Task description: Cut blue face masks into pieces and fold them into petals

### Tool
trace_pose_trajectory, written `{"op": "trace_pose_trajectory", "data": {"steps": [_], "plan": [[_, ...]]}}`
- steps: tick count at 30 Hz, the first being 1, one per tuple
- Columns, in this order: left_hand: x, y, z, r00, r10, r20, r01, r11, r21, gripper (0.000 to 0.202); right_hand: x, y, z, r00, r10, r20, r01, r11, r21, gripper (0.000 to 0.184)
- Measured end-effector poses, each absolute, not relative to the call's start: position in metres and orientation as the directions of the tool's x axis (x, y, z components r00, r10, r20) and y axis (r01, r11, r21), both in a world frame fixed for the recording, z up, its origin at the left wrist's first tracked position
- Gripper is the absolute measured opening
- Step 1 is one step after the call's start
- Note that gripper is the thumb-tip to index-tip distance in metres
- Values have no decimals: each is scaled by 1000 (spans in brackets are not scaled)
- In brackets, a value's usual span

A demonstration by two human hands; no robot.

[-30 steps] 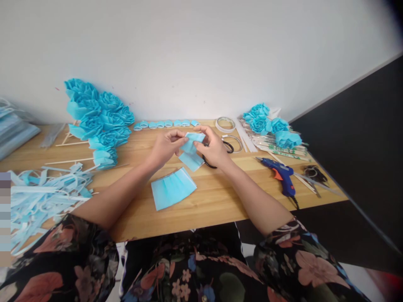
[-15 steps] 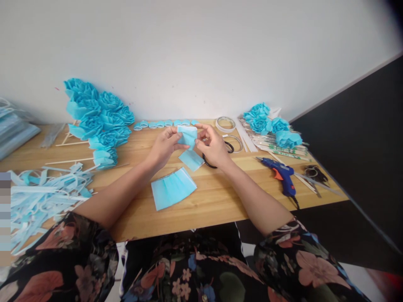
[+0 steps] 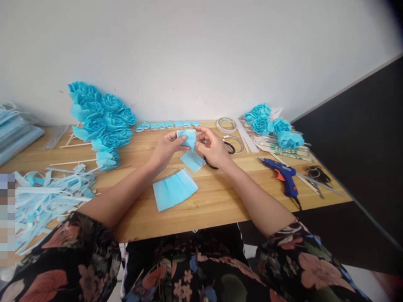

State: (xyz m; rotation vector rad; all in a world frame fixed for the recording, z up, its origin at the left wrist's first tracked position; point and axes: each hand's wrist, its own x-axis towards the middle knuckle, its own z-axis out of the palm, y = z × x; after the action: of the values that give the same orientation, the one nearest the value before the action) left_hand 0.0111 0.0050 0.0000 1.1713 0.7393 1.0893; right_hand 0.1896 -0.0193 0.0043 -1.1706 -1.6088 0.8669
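Note:
Between my two hands, above the table, is a small folded piece of blue mask fabric (image 3: 188, 137) with a white upper edge. My left hand (image 3: 168, 147) pinches its left side, thumb across the front. My right hand (image 3: 214, 147) has thumb and fingertips closed on its right edge. Just below lies a blue fabric square (image 3: 192, 161) on the wood. Closer to me is a larger pleated blue mask sheet (image 3: 175, 189). Black-handled scissors (image 3: 211, 164) lie partly hidden beneath my right hand.
Blue fabric roses (image 3: 103, 115) on sticks pile up at left, beside cut mask strips (image 3: 53, 195). Small folded blue pieces (image 3: 162, 125) line the wall. Tape rolls (image 3: 226, 124), more blue roses (image 3: 261, 121) and a blue glue gun (image 3: 283, 173) lie at right.
My left thumb has slid inward and up across the front of the folded fabric. Both hands keep hold of it. The whole view has shifted slightly.

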Motion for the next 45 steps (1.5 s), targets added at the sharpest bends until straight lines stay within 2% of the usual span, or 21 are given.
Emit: {"op": "trace_pose_trajectory", "data": {"steps": [6,10,16,20,29,35,38,40,43,45], "plan": [[15,0,3,331,941,69,-219,5,976,34,189,-21,6,-36,957,287,304,284,-910,28],[16,-2,4,353,933,68,-226,15,974,35,191,-22,4,5,963,269,297,256,-920,32],[15,-1,6,333,941,55,-262,37,964,33,194,-20,2,-40,976,213,203,216,-955,41],[13,3,3,305,950,68,-303,29,953,31,191,-21,6,-97,983,159,172,174,-970,36],[15,2,2,315,947,71,-315,33,949,29,188,-18,3,-110,964,241,299,263,-917,37],[7,14,1,221,975,18,-364,65,929,21,221,-6,18,-56,955,292,390,290,-874,31],[3,20,-1,193,981,-19,-404,97,910,19,239,-6,32,-59,950,307,557,287,-779,29],[2,23,-2,175,983,-48,-431,120,894,17,244,-10,40,-102,963,248,718,244,-652,30],[2,23,0,159,985,-73,-474,141,869,15,240,-24,44,-112,989,93,929,137,-345,34],[1,23,1,157,984,-83,-500,151,853,14,233,-34,40,-74,997,14,990,75,-116,39]]}}
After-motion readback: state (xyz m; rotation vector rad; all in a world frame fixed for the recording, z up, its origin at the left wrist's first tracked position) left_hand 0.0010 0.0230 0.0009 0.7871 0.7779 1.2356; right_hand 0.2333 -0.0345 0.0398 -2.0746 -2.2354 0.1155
